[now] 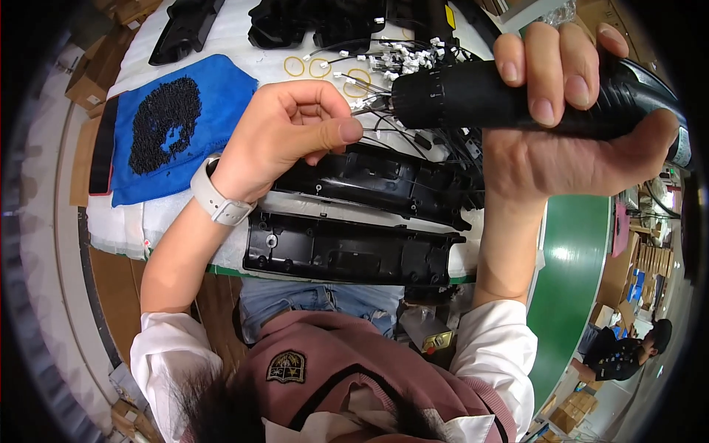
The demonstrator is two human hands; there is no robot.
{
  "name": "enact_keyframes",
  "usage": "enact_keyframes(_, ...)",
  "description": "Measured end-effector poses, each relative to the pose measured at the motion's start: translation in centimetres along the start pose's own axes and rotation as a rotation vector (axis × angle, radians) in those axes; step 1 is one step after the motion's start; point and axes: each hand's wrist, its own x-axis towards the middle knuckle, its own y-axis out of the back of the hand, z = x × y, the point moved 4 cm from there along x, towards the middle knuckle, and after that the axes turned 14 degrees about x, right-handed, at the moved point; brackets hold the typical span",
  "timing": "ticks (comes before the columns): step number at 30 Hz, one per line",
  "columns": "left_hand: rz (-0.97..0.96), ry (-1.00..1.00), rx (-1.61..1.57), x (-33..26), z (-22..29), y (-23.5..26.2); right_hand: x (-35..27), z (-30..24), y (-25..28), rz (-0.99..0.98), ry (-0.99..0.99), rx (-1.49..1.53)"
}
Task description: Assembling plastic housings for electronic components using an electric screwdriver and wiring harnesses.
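My right hand (572, 159) is wrapped round a black electric screwdriver (465, 96), held level with its nose to the left. Right at the tip of the screwdriver's bit, my left hand (295, 122) has thumb and fingers pinched together. Whatever sits between those fingertips is too small to make out. Below the hands lie two long black plastic housings, a nearer one (347, 251) and a farther one (369, 181) partly hidden by my left hand. To the left, a pile of small black screws (166, 118) is spread on a blue cloth (229, 92).
Thin black cables with white connectors (413, 59) lie behind the screwdriver, with yellow rubber bands (294, 66) beside them. More black plastic parts (277, 26) stand along the far side of the white-covered table. A green surface (572, 244) is at right; a person (624, 351) is beyond it.
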Motion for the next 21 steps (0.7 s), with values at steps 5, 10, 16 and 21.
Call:
enact_keyframes(5,0.055,0.0,0.001,-0.1,-0.6,0.3,0.6,-0.7,0.0,-0.126,-0.173,-0.04)
enact_keyframes(10,0.003,-0.013,0.017,0.1,-0.2,0.0,0.2,-0.9,0.5,-0.012,-0.138,-0.031)
enact_keyframes(16,-0.012,-0.032,0.024,-0.1,0.1,0.3,-1.2,-2.2,3.0,0.157,-0.104,0.002)
enact_keyframes(21,0.046,-0.066,0.079,0.2,0.2,0.2,-1.2,-0.1,0.6,0.25,-0.037,-0.023)
